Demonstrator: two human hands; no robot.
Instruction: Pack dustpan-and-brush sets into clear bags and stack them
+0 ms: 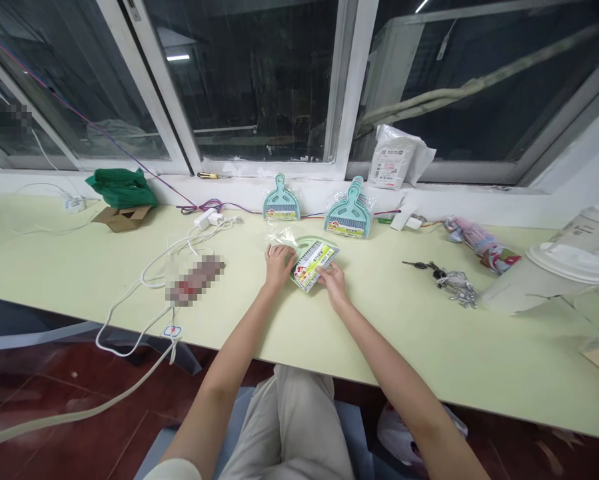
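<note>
My right fingers point(325, 273) grasp the bagged dustpan-and-brush set point(313, 263), but I can't tell whether my left fingers point(280, 252) grip its wrapper point(283, 235), which uneven tugging could tear.

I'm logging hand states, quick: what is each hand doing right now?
Left hand: partly curled at the left side of the packaged dustpan set; grip cannot be told.
Right hand: closed, holding that set by its right side.

Even light brightens the tabletop point(429, 340), white streaks point(178, 57) mark dark windows point(259, 87), and the edges stretch.
</note>
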